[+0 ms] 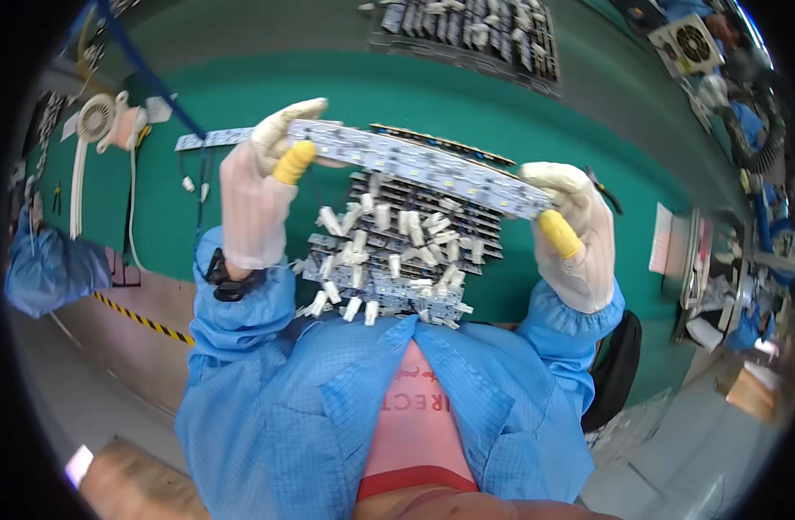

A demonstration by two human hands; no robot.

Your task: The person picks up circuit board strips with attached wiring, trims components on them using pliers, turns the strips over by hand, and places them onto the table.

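A long pale circuit board strip [423, 166] with small yellowish LEDs is stretched between my hands above the bench, its right end lower in the picture. My left hand [276, 152], in a white glove with a yellow thumb cover, is closed on the strip's left end. Gloved the same way, my right hand [566, 212] pinches the right end. Beneath the strip lies a stack of similar boards [389, 290], with many white connectors [410, 227] on short leads spread over it. Part of the stack is hidden behind the held strip.
Another pale strip [228, 137] lies beside my left hand on the green mat [328, 78]. A black tray [501, 65] of boards stands at the far side. Dark-handled pliers [606, 191] rest beyond my right hand. A small white fan [96, 117] and a co-worker's blue sleeve [55, 269] are at left.
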